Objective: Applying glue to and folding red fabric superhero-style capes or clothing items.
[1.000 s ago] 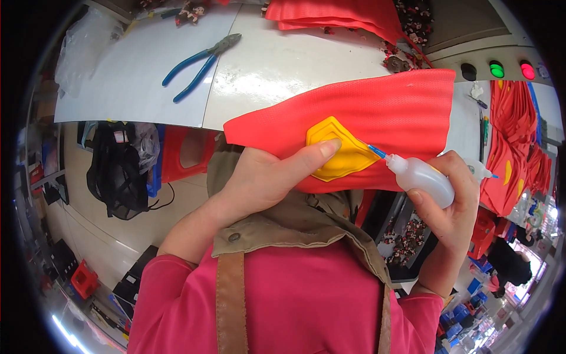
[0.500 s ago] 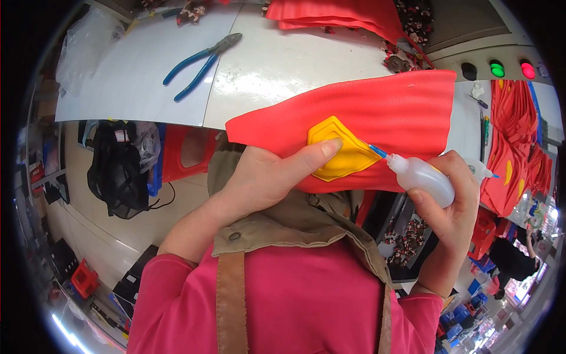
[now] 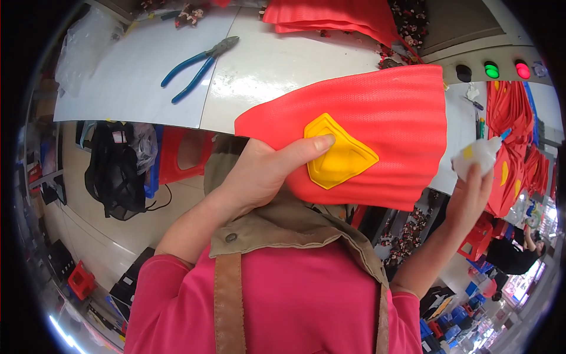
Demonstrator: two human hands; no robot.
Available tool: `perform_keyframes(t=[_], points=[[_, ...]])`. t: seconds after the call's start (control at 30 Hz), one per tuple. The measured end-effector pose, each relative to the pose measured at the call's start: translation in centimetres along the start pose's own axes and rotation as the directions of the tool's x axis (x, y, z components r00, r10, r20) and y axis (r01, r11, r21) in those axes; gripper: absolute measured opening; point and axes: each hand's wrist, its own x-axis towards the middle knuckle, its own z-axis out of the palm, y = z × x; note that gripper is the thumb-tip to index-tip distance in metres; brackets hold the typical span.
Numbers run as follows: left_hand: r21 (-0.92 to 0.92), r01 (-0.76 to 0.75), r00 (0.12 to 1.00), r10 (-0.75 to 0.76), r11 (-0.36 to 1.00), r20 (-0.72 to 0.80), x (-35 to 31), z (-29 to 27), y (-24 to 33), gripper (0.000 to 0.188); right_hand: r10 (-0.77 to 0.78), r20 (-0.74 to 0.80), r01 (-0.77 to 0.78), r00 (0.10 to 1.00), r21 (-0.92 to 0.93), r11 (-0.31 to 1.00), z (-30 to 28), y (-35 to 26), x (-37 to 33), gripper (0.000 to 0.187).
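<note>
My left hand (image 3: 265, 168) grips a red, ribbed, soft cape-shaped piece (image 3: 407, 135) by its near edge, the thumb lying on top. That thumb presses on a yellow raised, faceted emblem (image 3: 345, 162) on the red piece. Out to the right, my right hand (image 3: 471, 197) has its fingers around a small white squeeze bottle (image 3: 474, 158). The bottle's thin blue tip points up and to the right, apart from the red piece. Part of the grip is hidden by the bottle and the hand itself.
Blue-handled pliers (image 3: 200, 68) lie on the white table (image 3: 135, 88). More red pieces (image 3: 336, 20) are stacked at the back, and others (image 3: 510, 124) hang at the right. Green and red lit buttons (image 3: 492, 69) sit on a panel. A person (image 3: 513, 253) works far right.
The right hand has drawn the squeeze bottle off the emblem's right corner and carried it right, its tip now turned away. The left hand still holds the red piece, tilted slightly differently.
</note>
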Motion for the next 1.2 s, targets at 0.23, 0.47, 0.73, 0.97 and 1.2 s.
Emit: perform_keyframes(t=[0.23, 0.47, 0.73, 0.97, 1.2], points=[[-0.149, 0.045, 0.998, -0.040, 0.988, 0.038, 0.3, 0.3, -0.3, 0.029, 0.052, -0.009, -0.053, 0.999, -0.186, 0.981, 0.9, 6.1, 2.4, 0.029], [-0.029, -0.013, 1.000, 0.013, 0.999, -0.002, 0.2, 0.4, -0.3, 0.030, -0.198, -0.233, 0.060, 0.952, -0.494, 0.868, 0.0, 1.8, -0.2, 0.046], [0.182, -0.013, 1.000, 0.012, 0.983, 0.006, -0.4, 1.0, -0.6, 0.025, -0.525, 0.513, 0.714, 0.679, -0.298, 0.633, 8.0, -8.3, -5.5, 0.036], [0.211, 0.050, 0.998, -0.041, 0.976, -0.049, -0.9, 0.8, -1.1, 0.025, -0.493, 0.552, 0.722, 0.672, -0.344, 0.600, 10.7, -4.5, -6.4, 0.039], [0.206, 0.023, 0.999, -0.017, 0.978, -0.035, -0.9, 0.5, -1.6, 0.025, -0.520, 0.530, 0.724, 0.670, -0.311, 0.616, 10.7, -3.1, -6.5, 0.046]])
